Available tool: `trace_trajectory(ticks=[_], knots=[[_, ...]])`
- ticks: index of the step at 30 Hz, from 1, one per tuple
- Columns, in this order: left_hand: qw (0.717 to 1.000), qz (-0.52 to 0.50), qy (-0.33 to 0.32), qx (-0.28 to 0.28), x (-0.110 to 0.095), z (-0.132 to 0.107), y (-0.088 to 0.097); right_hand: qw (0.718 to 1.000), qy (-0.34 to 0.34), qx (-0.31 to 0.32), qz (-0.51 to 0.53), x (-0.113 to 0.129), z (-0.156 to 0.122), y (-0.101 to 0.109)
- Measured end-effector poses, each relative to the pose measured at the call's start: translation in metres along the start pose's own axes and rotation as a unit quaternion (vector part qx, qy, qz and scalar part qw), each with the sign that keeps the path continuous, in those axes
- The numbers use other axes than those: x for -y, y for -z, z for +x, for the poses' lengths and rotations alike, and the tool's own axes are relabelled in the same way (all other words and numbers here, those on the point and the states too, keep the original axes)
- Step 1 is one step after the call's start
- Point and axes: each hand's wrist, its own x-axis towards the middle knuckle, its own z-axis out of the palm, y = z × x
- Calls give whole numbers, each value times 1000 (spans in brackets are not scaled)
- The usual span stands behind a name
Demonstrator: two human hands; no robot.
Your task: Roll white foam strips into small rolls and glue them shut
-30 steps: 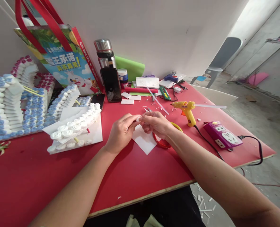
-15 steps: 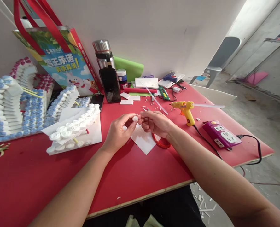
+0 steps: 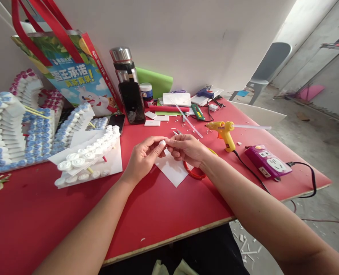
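Between the fingertips is a small white rolled rosette (image 3: 163,143), partly hidden by the fingers. My left hand (image 3: 146,156) pinches it between thumb and forefinger. On its other side, the thumb and curled fingers of my right hand (image 3: 183,149) press together at the rosette's edge. A square white sheet (image 3: 173,173) lies on the table below both hands. Scissors with red handles (image 3: 194,175) rest partly under my right wrist, their blades showing behind the fingers. To the left, white rosettes (image 3: 86,154) stand in rows on a white board piece (image 3: 115,160).
On the red table (image 3: 146,214), a yellow glue gun (image 3: 225,131) and a purple power strip (image 3: 268,160) are at the right. A steel flask (image 3: 122,61), a phone (image 3: 131,102) and a printed bag (image 3: 72,76) stand behind. Blue-and-white rosette structures (image 3: 9,130) fill the left.
The rosette has turned between the fingers, and my right fingertips have come closer against it. The whole view has shifted slightly.
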Motion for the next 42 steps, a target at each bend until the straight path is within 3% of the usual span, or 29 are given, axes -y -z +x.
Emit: trace_trajectory(ticks=[10, 15, 18, 21, 24, 26, 28, 30, 32, 36, 39, 42], knots=[[969, -228, 91, 21, 13, 6, 2, 1000, 7, -7, -4, 5, -4, -3], [957, -260, 132, 7, 13, 7, 2, 1000, 9, -17, -15, 6, -5, -5], [961, -244, 126, 3, 12, 7, 4, 999, 31, -32, -18, 4, -4, -4], [984, -148, 93, -33, 11, 8, 11, 996, 67, -49, -36, 4, -1, 0], [990, 91, 24, -107, 12, 9, 24, 987, 115, -94, -65, 5, 1, 5], [949, 291, -37, -113, 13, 10, 33, 978, 142, -120, -96, 6, 2, 9], [904, 415, -62, -83, 15, 10, 38, 965, 160, -135, -157, 6, 1, 10], [867, 490, -61, -61, 17, 10, 40, 939, 184, -134, -258, 5, 0, 9], [839, 540, -47, -54, 20, 10, 40, 894, 208, -97, -384, 2, -2, 5], [797, 602, -24, -45, 25, 10, 41, 759, 212, 8, -615, -7, -6, -9], [776, 629, -13, -36, 27, 9, 41, 671, 188, 33, -717, -14, -7, -19], [765, 643, -1, -24, 27, 7, 40, 625, 180, 15, -760, -18, -7, -26]])
